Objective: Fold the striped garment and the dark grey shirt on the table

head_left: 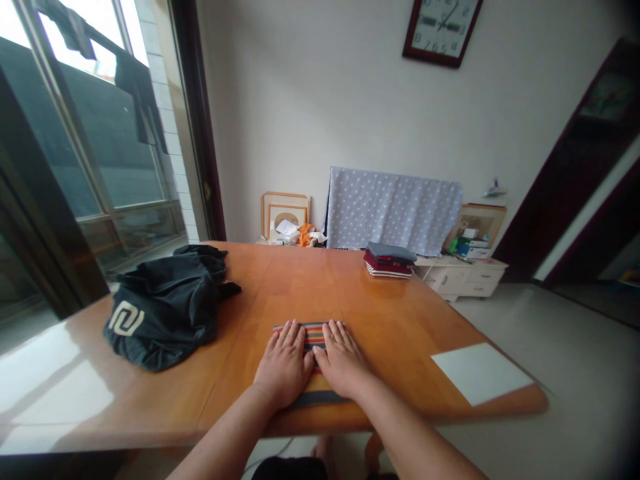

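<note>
Surface (300, 287): glossy orange-brown wood running out on every side of the grip, with daylight glare far to the left.
Left grip (284, 363): palm down, fingers straight and slightly apart, pressed flat over the left side of the striped cloth (315, 334).
Right grip (344, 360): same flat pose over the right side, its thumb close to the left thumb; whether the tips touch, I cannot tell.
Cloth's look: folded flat beneath both hands near the surface's near edge, banded in red, yellow-tan and dark grey.
Stripe direction: crosswise, left to right beneath the grip.
Long axis: seems to run forward, in line with the fingers, though the hands hide much of the sides.
Dark garment (175, 303): loosely heaped left of the grip, bearing a pale angular emblem (126, 319).
White sheet (483, 373): flat, right of the grip.
Folded stack (390, 261): beyond the grip, rightward; grey above maroon and striped layers.
Wall clock (407, 50): high beyond the grip, rightward; numerals 8, 7, 6, 5 and 4 readable.
</note>
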Demonstrator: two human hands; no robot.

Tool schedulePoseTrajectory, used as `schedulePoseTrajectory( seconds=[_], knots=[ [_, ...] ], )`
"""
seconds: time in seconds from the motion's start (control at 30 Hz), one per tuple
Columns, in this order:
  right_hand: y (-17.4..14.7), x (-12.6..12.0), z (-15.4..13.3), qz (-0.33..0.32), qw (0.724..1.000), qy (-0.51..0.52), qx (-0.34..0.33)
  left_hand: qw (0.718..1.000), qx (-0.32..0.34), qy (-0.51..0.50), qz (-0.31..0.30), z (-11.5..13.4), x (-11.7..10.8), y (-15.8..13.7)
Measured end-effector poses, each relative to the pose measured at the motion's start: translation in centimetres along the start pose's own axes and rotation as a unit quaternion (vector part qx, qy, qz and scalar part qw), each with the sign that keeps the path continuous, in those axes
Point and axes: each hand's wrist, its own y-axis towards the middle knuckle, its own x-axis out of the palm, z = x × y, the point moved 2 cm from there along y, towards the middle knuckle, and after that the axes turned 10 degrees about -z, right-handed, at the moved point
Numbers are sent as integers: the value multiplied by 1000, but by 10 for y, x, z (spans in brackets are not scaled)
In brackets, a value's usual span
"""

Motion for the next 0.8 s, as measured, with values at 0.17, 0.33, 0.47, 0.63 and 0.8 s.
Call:
schedulePoseTrajectory(
  seconds=[0.17,0.33,0.47,0.63,0.8],
  knots=[
    [-1,0,0,1,1000,10,-4,1000,-1,-20,-1,-1,1,-1],
    [3,-3,4,9,999,48,-19,996,10,-89,-6,-11,2,5],
    [-2,-11,21,79,988,127,-41,976,-19,-198,85,-36,-13,-5],
    [-30,-9,59,202,959,196,-19,927,-125,-292,199,-71,-25,-48],
    [-62,9,88,271,933,236,14,914,-168,-300,216,-78,-16,-81]
  ],
)
